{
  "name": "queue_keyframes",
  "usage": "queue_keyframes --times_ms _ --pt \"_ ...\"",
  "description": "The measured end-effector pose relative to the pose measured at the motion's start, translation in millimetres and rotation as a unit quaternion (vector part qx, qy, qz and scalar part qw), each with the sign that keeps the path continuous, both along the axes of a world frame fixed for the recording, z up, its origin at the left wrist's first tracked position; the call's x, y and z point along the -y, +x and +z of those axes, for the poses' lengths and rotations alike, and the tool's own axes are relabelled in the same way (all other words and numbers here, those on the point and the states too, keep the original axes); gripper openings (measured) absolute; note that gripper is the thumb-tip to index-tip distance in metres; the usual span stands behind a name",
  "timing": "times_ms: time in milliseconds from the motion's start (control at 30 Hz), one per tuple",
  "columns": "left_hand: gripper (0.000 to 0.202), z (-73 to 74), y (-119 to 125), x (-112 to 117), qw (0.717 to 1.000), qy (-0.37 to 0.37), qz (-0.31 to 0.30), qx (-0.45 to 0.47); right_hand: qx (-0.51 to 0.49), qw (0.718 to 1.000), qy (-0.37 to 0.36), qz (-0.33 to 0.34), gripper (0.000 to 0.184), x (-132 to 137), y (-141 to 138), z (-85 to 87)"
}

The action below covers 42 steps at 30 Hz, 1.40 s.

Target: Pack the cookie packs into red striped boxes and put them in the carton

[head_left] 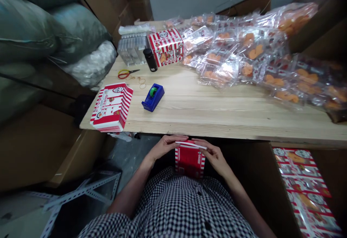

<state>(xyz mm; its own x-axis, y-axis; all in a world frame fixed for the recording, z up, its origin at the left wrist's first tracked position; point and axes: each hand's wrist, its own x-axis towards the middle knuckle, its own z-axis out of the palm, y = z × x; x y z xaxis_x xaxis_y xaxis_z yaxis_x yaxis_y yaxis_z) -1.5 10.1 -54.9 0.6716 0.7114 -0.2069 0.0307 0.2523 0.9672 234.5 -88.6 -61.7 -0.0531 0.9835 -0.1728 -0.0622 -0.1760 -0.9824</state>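
Note:
A red and white printed carton [190, 161] is held upright in front of my body, just below the table's front edge. My left hand [168, 145] grips its upper left corner, with the fingers laid along the top. At the upper right, my right hand [213, 154] holds the same carton near its white top edge. The far side of the carton is hidden from me. On the table ahead lies a stack of flat red-striped cartons [111, 104]. Right of the stack stands a blue tape dispenser [155, 98] with a green core.
The wooden table [217, 111] bears scissors [127, 73], rubber bands [141, 82], a black bottle [150, 60], a made-up striped box [168, 48] and clear plastic cases [133, 48]. Bagged orange items [255, 51] cover the right rear. Packed boxes [306, 187] sit in a carton lower right.

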Motion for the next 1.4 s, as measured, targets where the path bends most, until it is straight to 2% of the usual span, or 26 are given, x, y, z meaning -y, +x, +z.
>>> queue_keyframes --times_ms 167,300,433,500,600,800,1033,1200,1400 --pt "0.030 7.7 -0.7 -7.7 0.998 0.032 -0.052 -0.008 0.013 0.999 0.005 0.049 0.030 -8.1 14.0 11.2" --pt "0.033 7.3 -1.0 -15.4 0.993 0.039 -0.102 -0.047 0.028 0.998 -0.002 0.057 0.025 -17.2 17.2 18.6" --pt "0.035 1.7 1.4 -23.1 0.982 0.128 -0.118 -0.066 0.045 0.995 -0.036 0.085 0.030 -27.2 16.0 11.6" --pt "0.034 -1.2 4.7 -25.9 0.975 0.179 -0.116 -0.069 0.053 0.995 -0.038 0.077 0.033 -31.3 15.8 6.6" --pt "0.032 -2.6 10.1 -28.5 0.969 0.212 -0.105 -0.068 0.055 0.996 -0.035 0.060 0.032 -35.8 16.1 4.4" --pt "0.030 1.1 15.2 -30.5 0.970 0.202 -0.116 -0.065 0.036 0.995 -0.046 0.082 0.031 -42.0 17.6 13.1" --pt "0.026 -0.9 10.9 -33.1 0.972 0.191 -0.112 -0.082 0.023 0.997 -0.059 0.043 0.036 -32.5 7.4 3.5" --pt "0.027 4.2 1.8 -31.7 0.965 0.206 -0.136 -0.088 0.087 0.994 0.013 0.064 0.037 -16.8 0.0 8.0" --pt "0.030 12.1 -10.3 -18.8 0.963 0.211 -0.132 -0.101 0.177 0.972 0.079 0.135 0.040 -2.2 0.3 15.3"
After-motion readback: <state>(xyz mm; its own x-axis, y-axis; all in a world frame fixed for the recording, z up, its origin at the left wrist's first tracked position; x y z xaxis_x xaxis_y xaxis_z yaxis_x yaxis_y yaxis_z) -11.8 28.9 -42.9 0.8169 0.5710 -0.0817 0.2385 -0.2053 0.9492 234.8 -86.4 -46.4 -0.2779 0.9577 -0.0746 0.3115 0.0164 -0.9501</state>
